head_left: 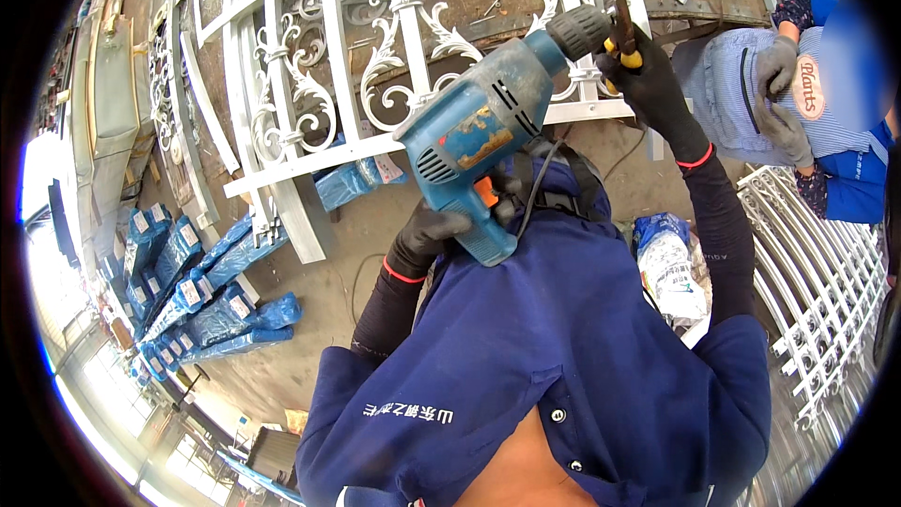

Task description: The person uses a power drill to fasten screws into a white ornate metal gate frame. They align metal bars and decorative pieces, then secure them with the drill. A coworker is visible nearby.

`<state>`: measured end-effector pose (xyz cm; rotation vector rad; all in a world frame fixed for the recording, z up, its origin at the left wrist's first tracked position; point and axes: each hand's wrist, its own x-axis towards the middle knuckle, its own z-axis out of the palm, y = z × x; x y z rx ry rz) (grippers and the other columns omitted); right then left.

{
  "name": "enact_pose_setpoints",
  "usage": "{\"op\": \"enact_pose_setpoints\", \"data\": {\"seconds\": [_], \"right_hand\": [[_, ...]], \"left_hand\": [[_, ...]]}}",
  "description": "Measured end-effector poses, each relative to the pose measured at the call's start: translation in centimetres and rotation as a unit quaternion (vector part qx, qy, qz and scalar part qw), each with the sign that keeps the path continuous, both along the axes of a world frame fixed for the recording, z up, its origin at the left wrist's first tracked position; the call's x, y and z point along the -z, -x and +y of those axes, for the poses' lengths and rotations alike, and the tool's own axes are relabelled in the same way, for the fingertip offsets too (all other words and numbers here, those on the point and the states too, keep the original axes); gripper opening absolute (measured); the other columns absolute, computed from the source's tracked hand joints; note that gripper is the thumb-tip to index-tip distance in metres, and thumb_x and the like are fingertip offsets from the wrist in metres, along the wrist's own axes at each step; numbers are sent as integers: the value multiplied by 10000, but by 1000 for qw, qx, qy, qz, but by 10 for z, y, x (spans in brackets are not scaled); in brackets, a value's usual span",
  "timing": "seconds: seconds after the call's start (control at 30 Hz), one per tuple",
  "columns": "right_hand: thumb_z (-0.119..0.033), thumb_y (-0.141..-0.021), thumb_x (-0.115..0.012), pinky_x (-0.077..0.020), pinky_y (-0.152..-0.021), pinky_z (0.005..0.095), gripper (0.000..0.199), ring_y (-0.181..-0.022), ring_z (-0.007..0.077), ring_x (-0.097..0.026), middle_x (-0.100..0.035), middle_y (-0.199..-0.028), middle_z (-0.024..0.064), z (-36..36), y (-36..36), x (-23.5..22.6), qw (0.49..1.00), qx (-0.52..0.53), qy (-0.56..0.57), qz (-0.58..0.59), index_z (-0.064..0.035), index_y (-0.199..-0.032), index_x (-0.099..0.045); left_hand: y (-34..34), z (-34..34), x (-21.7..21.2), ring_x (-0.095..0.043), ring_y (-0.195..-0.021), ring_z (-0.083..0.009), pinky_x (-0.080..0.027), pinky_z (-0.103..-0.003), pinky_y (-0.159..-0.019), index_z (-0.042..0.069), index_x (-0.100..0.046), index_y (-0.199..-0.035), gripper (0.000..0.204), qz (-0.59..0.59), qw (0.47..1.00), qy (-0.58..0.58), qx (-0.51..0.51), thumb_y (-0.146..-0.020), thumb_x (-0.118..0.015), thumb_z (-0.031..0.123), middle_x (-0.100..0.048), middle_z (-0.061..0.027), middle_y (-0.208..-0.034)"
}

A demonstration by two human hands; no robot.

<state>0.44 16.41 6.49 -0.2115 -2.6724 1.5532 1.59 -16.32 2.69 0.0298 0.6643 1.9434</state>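
My left hand [427, 235], in a black glove, grips the handle of a worn blue electric drill [488, 117] held up in front of my chest. The drill's dark chuck [582, 30] points up and to the right. My right hand [648, 75], also in a black glove, is at the chuck and holds a small tool with a yellow and black handle [627, 49] against it. Behind the drill lies a white ornamental metal fence panel [319, 84] with scrollwork.
Another person [798, 94] in a striped shirt and grey gloves crouches at the upper right. A second white railing panel [826, 272] lies at the right. Long parts wrapped in blue plastic [202, 291] are piled at the left, and a white sack [671, 263] lies near my right arm.
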Motion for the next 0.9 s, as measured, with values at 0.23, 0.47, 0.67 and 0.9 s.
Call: {"op": "enact_pose_setpoints", "data": {"seconds": [0.23,0.47,0.67,0.9], "right_hand": [[-311,-885,-650,-476,-747,306,453,-841,157,-582,-622,-962,118,3,-9,0,997,11,39,-59,3,-1180,-509],[-234,-860,-678,-483,-800,320,477,-907,187,-605,-628,-1048,145,5,-16,-7,999,11,23,-38,12,-1226,-496],[-221,-842,-696,-483,-795,324,484,-892,204,-611,-627,-1008,153,12,-14,-5,992,-10,-31,125,22,-1215,-507],[-221,-857,-679,-471,-785,282,506,-878,131,-544,-584,-1045,91,12,-21,-7,994,4,108,-4,16,-1250,-467]], "left_hand": [[-7,0,-9,-603,-858,-203,-522,-318,-744,-18,-347,-1359,1003,39,998,-42,-10,-581,-851,362,-495,-174,-1195],[9,27,-35,-628,-864,-264,-524,-314,-706,-47,-240,-1411,1167,-29,957,-287,30,-553,-906,378,-533,-194,-1212],[6,31,-48,-614,-967,-298,-517,-333,-774,10,-169,-1460,1161,-41,940,-334,59,-577,-905,177,-363,-236,-1406],[14,32,-67,-611,-1006,-261,-475,-314,-867,-42,-131,-1448,1137,-43,946,-300,111,-598,-873,96,-393,-249,-1363]]}}
